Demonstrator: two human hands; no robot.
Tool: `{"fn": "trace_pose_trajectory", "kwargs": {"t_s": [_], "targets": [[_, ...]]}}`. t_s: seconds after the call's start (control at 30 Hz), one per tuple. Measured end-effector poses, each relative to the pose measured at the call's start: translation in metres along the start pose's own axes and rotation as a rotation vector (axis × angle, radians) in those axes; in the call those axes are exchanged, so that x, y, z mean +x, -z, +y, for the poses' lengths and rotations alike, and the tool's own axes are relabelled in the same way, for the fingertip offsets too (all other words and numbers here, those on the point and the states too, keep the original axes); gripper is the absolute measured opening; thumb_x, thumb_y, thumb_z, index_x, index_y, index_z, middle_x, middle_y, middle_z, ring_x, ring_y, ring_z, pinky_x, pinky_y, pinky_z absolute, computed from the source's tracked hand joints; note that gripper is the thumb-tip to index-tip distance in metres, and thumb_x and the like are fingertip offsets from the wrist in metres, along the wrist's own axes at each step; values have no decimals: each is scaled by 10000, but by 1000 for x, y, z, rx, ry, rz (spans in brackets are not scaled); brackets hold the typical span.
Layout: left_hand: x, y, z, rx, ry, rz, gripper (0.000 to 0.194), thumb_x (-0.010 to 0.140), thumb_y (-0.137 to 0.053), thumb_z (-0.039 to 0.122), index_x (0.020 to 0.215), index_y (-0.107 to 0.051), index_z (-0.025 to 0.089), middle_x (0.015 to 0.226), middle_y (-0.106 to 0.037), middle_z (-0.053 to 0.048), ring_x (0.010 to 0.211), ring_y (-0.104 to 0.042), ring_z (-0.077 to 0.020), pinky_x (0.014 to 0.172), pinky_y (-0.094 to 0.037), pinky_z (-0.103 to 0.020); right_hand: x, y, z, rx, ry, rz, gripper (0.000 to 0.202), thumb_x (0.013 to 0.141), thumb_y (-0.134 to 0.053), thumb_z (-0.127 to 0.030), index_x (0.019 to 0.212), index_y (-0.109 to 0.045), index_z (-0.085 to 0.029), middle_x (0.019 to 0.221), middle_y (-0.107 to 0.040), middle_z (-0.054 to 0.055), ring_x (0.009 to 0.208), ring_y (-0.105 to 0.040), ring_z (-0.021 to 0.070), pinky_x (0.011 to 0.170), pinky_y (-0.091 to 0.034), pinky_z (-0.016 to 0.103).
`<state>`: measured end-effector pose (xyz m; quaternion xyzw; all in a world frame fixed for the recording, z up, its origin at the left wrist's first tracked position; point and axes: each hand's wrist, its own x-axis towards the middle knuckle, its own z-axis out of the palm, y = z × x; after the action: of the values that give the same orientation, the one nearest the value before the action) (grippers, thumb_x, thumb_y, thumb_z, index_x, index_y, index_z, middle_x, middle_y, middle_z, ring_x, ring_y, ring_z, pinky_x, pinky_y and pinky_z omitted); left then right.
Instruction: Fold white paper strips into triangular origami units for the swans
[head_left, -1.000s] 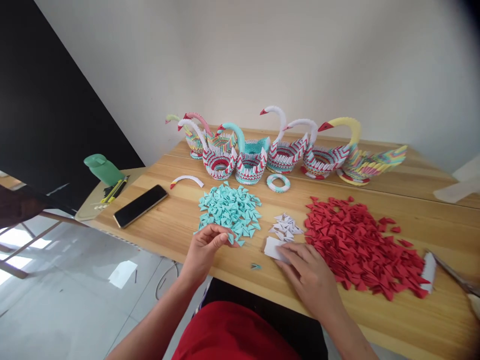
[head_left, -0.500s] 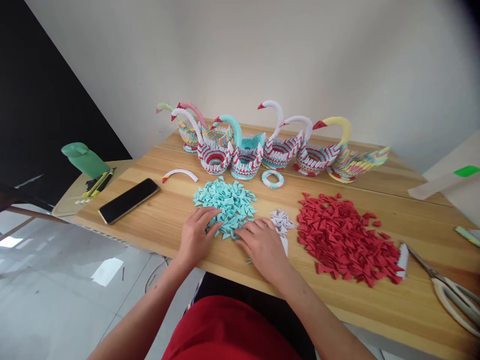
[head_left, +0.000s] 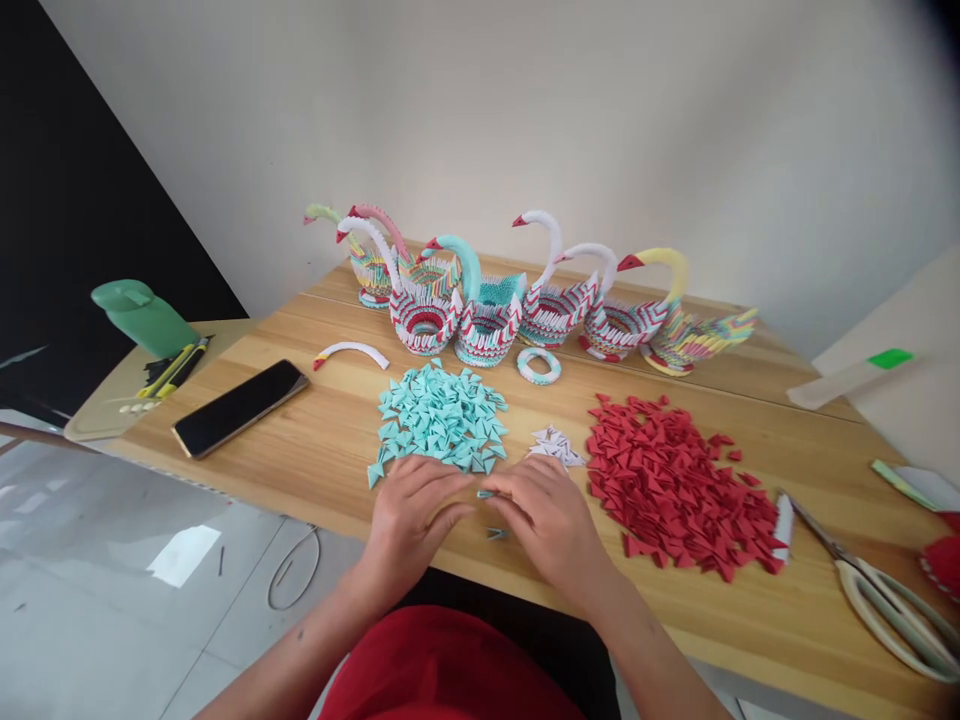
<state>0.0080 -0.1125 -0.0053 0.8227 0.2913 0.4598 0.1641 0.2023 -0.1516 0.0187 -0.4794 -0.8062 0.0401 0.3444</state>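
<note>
My right hand (head_left: 547, 512) pinches a small turquoise folded paper piece (head_left: 484, 494) between thumb and index finger, just above the table's near edge. Facing it from the left is my left hand (head_left: 412, 515), its thumb and fingers apart and no piece visible in them. Its fingertips come close to the pinched piece. Below and between the hands another small folded paper piece (head_left: 496, 534) lies on the wood. A heap of turquoise folded paper triangles (head_left: 442, 410) spreads just beyond my hands, with a small pile of white pieces (head_left: 555, 446) to its right.
Red paper triangles (head_left: 675, 480) form a large heap at right, beside scissors (head_left: 862, 570). Several paper swans (head_left: 491, 320) line the back, with a paper ring (head_left: 538, 366) and a curved white neck piece (head_left: 352, 349) before them. A phone (head_left: 240, 408) lies left.
Both hands have drawn back from the turquoise heap toward the table's near edge. A turquoise piece now shows in my right fingertips. The camera view has shifted slightly.
</note>
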Motion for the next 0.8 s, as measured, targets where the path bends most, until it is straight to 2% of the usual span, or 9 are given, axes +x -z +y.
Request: {"fn": "trace_pose_trajectory", "kwargs": {"t_s": [0.07, 0.2, 0.33, 0.4, 0.5, 0.6, 0.73, 0.8], "targets": [[5, -1, 7, -32, -20, 5, 112, 920, -629, 262, 989, -688, 196, 860, -744, -58, 797, -646, -200, 743, -449, -354, 0, 5, -5, -19, 31, 21, 121, 987, -513, -189, 1038, -623, -199, 837, -702, 38, 768, -597, 185, 773, -418, 340], [14, 1, 18, -93, -65, 28, 74, 922, -611, 178, 893, -677, 196, 778, -722, -31, 728, -621, -171, 727, -429, -341, -2, 11, -11, -43, 84, 44, 196, 981, -501, -136, 1141, -594, -201, 858, -707, 42, 771, -601, 183, 797, -440, 357], [15, 0, 20, -146, -92, 79, 90, 900, -618, 118, 902, -666, 193, 772, -715, -29, 725, -615, -169, 740, -427, -343, -6, 14, -7, 31, 37, 80, 206, 973, -554, -212, 1176, -587, -212, 899, -705, 50, 835, -621, 198, 793, -458, 363], [14, -2, 21, -161, -87, 88, 98, 884, -634, 103, 909, -668, 191, 773, -714, -30, 727, -614, -170, 740, -423, -341, -8, 15, -5, 72, 19, 96, 172, 962, -582, -244, 1129, -604, -210, 887, -703, 47, 822, -618, 199, 777, -458, 360], [11, -6, 24, -212, -51, 65, 87, 871, -646, 103, 880, -667, 187, 754, -706, -28, 713, -610, -167, 742, -415, -338, -12, 15, -5, 112, 27, 101, 43, 957, -584, -213, 953, -625, -200, 775, -668, 24, 728, -578, 180, 720, -436, 338], [4, -9, 32, -355, 86, 6, 100, 883, -631, 141, 794, -656, 178, 705, -682, -22, 694, -600, -162, 763, -414, -342, -19, 16, -10, 131, 34, 64, 152, 965, -548, -166, 821, -590, -195, 689, -614, 7, 670, -523, 168, 681, -398, 328], [-12, -9, 42, -647, 367, -88, 219, 897, -641, 288, 713, -644, 171, 667, -646, -24, 674, -570, -155, 698, -437, -296, -31, 14, -17, 186, 38, -12, 199, 982, -517, -194, 787, -558, -190, 667, -584, 6, 661, -502, 167, 670, -387, 328], [-18, -8, 43, -706, 437, -132, 244, 897, -641, 325, 710, -650, 168, 672, -640, -27, 665, -565, -151, 655, -438, -271, -34, 13, -17, 201, 33, -27, 209, 989, -507, -208, 789, -569, -191, 662, -590, 7, 653, -513, 167, 662, -395, 326]]}}
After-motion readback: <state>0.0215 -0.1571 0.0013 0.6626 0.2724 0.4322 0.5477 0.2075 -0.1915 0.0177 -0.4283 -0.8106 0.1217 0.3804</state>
